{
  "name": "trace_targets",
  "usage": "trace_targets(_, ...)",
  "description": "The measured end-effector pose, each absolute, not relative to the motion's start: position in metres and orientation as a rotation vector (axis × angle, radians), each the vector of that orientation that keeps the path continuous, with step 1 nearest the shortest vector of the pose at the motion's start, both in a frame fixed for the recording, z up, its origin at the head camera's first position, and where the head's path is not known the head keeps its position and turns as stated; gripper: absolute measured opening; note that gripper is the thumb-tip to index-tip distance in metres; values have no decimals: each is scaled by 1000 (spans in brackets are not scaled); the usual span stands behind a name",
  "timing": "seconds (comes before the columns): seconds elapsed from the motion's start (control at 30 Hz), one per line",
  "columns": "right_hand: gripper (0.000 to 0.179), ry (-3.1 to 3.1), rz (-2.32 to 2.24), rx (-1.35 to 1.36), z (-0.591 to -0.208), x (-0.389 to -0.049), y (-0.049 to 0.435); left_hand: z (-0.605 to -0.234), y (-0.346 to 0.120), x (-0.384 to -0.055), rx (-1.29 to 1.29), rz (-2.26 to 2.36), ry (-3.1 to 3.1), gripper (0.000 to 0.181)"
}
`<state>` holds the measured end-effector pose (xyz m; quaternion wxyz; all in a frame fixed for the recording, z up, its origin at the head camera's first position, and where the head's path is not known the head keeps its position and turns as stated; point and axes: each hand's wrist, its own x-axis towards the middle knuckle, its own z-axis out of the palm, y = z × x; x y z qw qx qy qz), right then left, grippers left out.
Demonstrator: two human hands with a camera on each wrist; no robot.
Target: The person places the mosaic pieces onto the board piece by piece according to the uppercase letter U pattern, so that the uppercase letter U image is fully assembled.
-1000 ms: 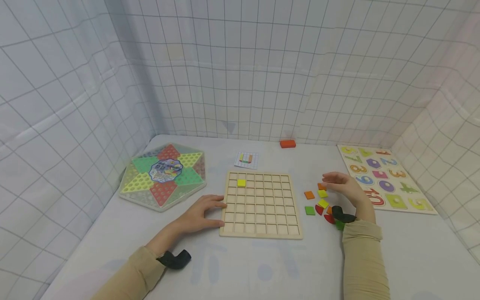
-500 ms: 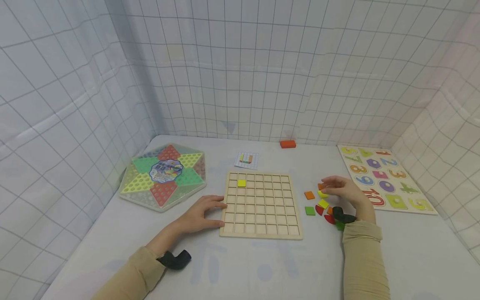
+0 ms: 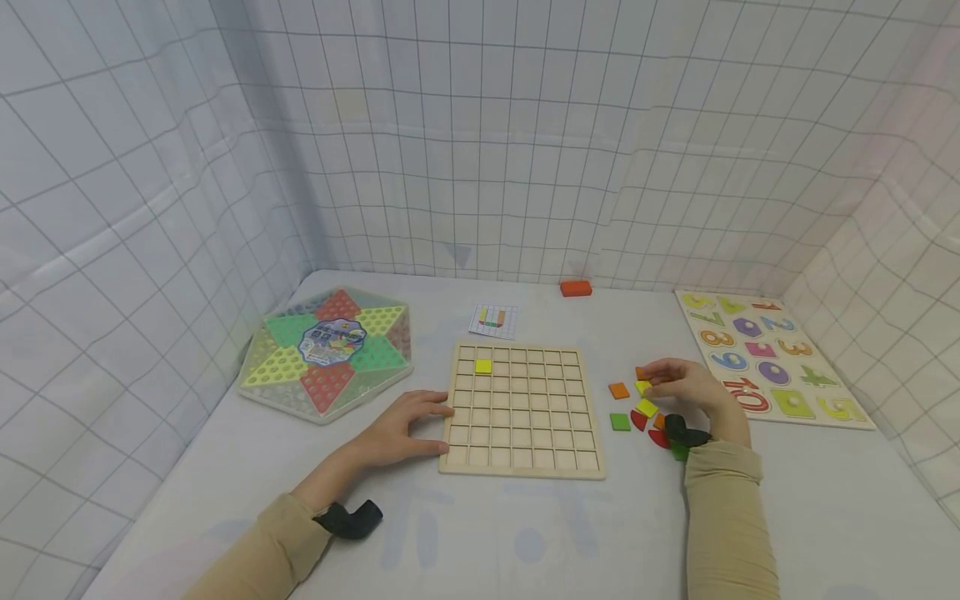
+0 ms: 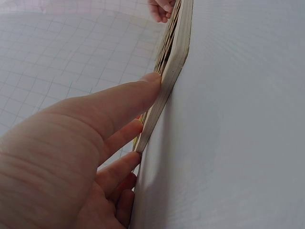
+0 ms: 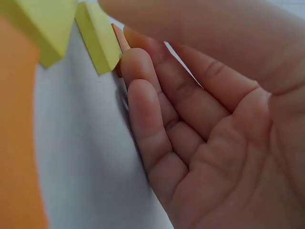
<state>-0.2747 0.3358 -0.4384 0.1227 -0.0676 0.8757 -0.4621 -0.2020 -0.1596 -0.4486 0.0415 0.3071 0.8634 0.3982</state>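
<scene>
The light wooden grid board (image 3: 521, 477) lies mid-table, a yellow square tile (image 3: 483, 367) in one of its upper left cells. My left hand (image 3: 405, 427) touches the board's left edge with spread fingers and thumb, seen close in the left wrist view at the wooden rim (image 4: 174, 71). At the loose tiles on the right, my right hand (image 3: 690, 385) reaches down with loosely bent fingers. Its thumb and fingertips are right at a yellow tile (image 5: 97, 40), with an orange tile (image 5: 120, 38) just beyond. A green tile (image 3: 620, 422) and red quarter-round pieces (image 3: 658, 438) lie nearer me.
A small pattern card (image 3: 493, 320) lies behind the board, and a red block (image 3: 576, 288) by the back wall. A hexagonal star-patterned game board (image 3: 326, 354) is at left. At right lies a number puzzle board (image 3: 780, 358). Gridded cloth walls (image 3: 495, 150) surround the table.
My right hand has lowered slightly toward me, from the orange tile at the back to the yellow tile in front of it. The left hand and the board have stayed put.
</scene>
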Motion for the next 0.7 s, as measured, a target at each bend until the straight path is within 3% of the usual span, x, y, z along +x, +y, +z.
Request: trace_targets(0.7, 44, 2583, -1288, -224, -436, -275, 332, -448, -160, -201, 941, 1241, 2638, 50)
